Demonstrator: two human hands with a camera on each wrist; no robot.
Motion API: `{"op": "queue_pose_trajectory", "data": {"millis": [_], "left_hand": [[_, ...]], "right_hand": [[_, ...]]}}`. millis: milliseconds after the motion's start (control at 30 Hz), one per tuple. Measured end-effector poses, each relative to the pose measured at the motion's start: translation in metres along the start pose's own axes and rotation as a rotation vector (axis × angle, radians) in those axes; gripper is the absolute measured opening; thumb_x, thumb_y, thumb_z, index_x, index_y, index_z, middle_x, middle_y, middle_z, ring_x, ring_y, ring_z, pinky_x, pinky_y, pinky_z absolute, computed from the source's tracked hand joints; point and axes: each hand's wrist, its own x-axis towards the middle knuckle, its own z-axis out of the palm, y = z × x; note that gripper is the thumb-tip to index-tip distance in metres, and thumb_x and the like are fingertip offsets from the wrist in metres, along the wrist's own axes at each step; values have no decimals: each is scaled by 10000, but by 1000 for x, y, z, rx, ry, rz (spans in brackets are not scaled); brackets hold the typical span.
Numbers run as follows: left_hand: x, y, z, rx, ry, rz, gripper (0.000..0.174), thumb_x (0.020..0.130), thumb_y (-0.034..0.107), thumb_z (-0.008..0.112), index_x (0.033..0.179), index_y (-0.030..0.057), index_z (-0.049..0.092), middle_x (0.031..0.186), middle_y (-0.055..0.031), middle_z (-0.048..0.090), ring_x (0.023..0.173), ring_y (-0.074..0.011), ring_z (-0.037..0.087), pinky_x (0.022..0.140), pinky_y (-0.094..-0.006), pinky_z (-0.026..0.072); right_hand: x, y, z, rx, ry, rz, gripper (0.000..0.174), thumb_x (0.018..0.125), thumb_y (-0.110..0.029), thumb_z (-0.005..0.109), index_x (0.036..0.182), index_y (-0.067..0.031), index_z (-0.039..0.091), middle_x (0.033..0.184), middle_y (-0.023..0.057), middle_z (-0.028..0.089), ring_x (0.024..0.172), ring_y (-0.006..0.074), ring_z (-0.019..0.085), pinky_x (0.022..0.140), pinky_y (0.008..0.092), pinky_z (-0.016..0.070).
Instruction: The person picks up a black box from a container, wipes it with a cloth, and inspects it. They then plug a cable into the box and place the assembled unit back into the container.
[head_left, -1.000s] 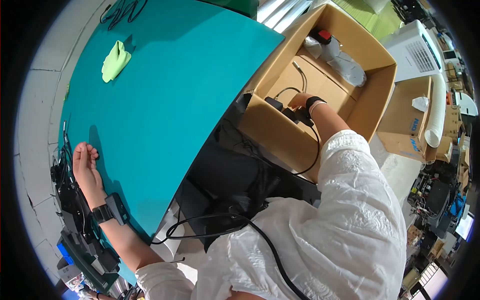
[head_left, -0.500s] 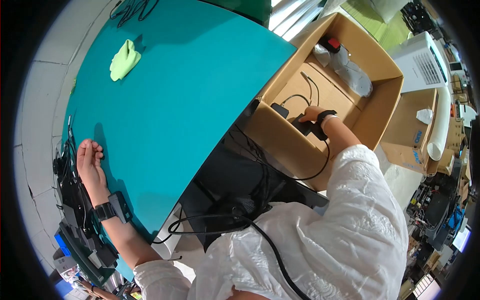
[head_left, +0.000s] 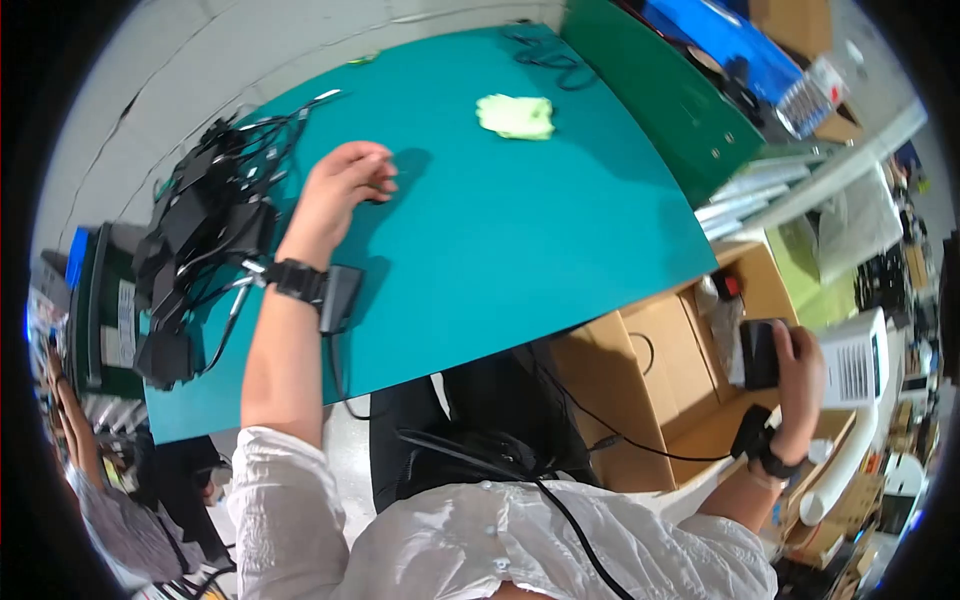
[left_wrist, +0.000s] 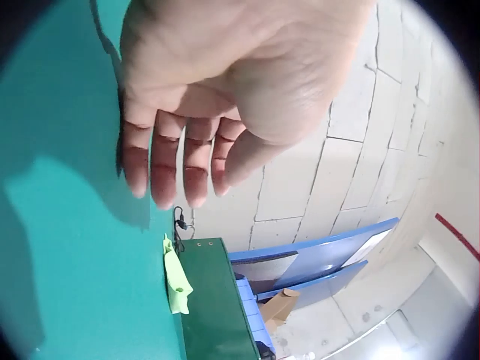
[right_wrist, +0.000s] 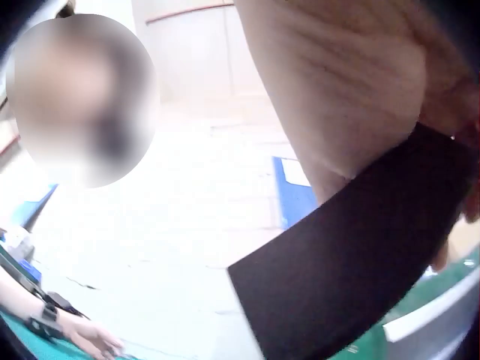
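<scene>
My right hand (head_left: 803,375) holds a black power adapter (head_left: 760,353), gripped by the thumb and fingers over the open cardboard box (head_left: 612,370). In the right wrist view the adapter (right_wrist: 352,259) is a flat dark block against the palm, with most of the fingers hidden behind it. My left hand (head_left: 340,190) is over the left part of the teal table (head_left: 480,250). Its fingers (left_wrist: 162,169) hang loosely bent in the left wrist view, with nothing in them. Beside that forearm lies a heap of black adapters and cables (head_left: 205,220).
A pale green glove (head_left: 516,117) and a coiled black cable (head_left: 562,68) lie toward the table's far side. A green panel (head_left: 660,100) stands along the right edge. Inside the box are plastic-wrapped items (head_left: 722,300). A black cord (head_left: 640,445) runs from my right wrist across my lap.
My right hand has risen from the bottom of the box and moved right, bringing a black adapter up with it. The head view has turned toward the table; the left hand keeps its loose pose.
</scene>
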Motion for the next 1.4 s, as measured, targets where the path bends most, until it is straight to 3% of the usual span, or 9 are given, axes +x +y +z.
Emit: {"op": "queue_pose_trajectory", "data": {"millis": [100, 200, 400, 533, 733, 833, 1167, 1267, 1400], "left_hand": [[-5, 5, -1, -64, -56, -15, 167, 937, 191, 554, 994, 36, 580, 883, -66, 621, 794, -163, 594, 704, -308, 506], [-5, 8, 2, -137, -131, -9, 183, 949, 209, 537, 954, 30, 577, 867, -64, 618, 743, -169, 600, 698, -313, 510], [-17, 22, 23, -448, -281, -145, 447, 960, 440, 465, 1065, 18, 567, 943, -77, 627, 855, -191, 627, 713, -318, 522], [-20, 25, 21, -794, -205, -177, 725, 927, 629, 324, 1248, -8, 456, 1143, -144, 587, 1005, -267, 623, 813, -442, 549], [-7, 11, 3, -920, -198, -131, 460, 983, 418, 406, 1144, -7, 482, 1103, -202, 560, 1012, -386, 607, 832, -585, 523], [4, -3, 0, -997, -104, -178, 432, 993, 381, 390, 1150, -12, 478, 1122, -224, 551, 1026, -431, 587, 838, -596, 509], [2, -2, 10, -925, -78, -206, 500, 1005, 395, 315, 1268, -14, 431, 1270, -268, 473, 1154, -463, 493, 949, -597, 437], [0, -3, 14, -918, -78, -221, 497, 1007, 391, 310, 1270, -13, 431, 1277, -259, 475, 1157, -453, 494, 952, -586, 442], [1, -8, 14, -954, -90, -218, 465, 1005, 386, 325, 1234, 3, 456, 1234, -211, 523, 1120, -376, 549, 941, -534, 474]], "right_hand": [[-27, -64, -24, 24, 270, -170, 297, 893, -247, 618, 934, 43, 569, 833, 157, 562, 765, 306, 540, 731, 364, 441], [-33, -125, -21, 337, 366, -684, 269, 826, -192, 689, 945, 15, 567, 876, 142, 551, 829, 298, 535, 758, 371, 437], [25, -280, 59, 459, 226, -1305, 317, 766, -307, 720, 894, -42, 604, 859, 112, 555, 842, 311, 526, 763, 388, 440], [50, -348, 135, 392, -172, -1359, 363, 823, -396, 641, 874, -40, 597, 909, 87, 573, 899, 293, 529, 784, 383, 454], [68, -366, 187, 795, -277, -1230, 336, 889, -311, 583, 1085, -39, 567, 1097, 137, 551, 982, 318, 539, 845, 392, 464], [105, -345, 199, 374, 99, -1066, 325, 869, -234, 607, 1139, -59, 560, 1152, 145, 536, 1038, 337, 542, 889, 413, 468], [148, -297, 219, -39, -188, -908, 260, 818, -118, 623, 1070, -106, 687, 1032, 153, 591, 944, 315, 588, 852, 406, 494], [138, -304, 210, 143, -222, -881, 281, 821, -71, 597, 1082, -123, 687, 994, 143, 597, 884, 308, 598, 821, 388, 499], [72, -332, 165, 786, -387, -1199, 286, 817, -21, 583, 1073, -116, 671, 1056, 84, 590, 907, 261, 583, 802, 367, 499]]}}
